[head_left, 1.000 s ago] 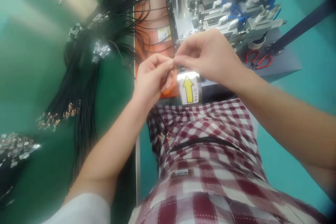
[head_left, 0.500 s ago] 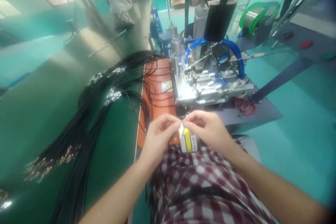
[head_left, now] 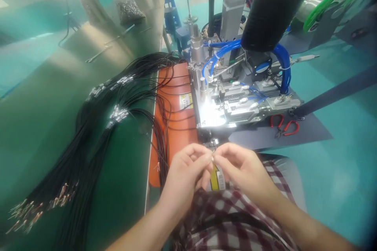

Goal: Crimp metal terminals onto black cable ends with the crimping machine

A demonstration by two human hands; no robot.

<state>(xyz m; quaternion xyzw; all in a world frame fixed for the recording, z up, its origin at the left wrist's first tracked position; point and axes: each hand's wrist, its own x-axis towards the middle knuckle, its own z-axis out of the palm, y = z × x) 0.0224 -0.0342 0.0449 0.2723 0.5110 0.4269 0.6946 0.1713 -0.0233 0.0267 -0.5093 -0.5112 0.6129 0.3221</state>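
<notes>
My left hand [head_left: 185,174] and my right hand [head_left: 241,170] meet fingertip to fingertip in front of a small metal machine [head_left: 235,98]. Both are pinched together on a tiny part [head_left: 212,158] between them, too small to name. They hover over a label with a yellow arrow [head_left: 216,178] at the machine's near edge. An orange mat [head_left: 176,117] lies just left of the machine. A big bundle of thin black wires [head_left: 97,133] with bare metal ends spreads over the green table to the left of my left hand.
Red-handled pliers [head_left: 284,126] lie on the dark plate right of the machine. Blue hoses [head_left: 277,57] loop over the machine, under a black cone. A green reel [head_left: 319,6] stands at the far right. A bag of small metal parts [head_left: 129,11] sits at the table's far end.
The camera has tilted up, showing more of the machine and room. My hands stay pinched together in front of the machine, now lower in the picture.
</notes>
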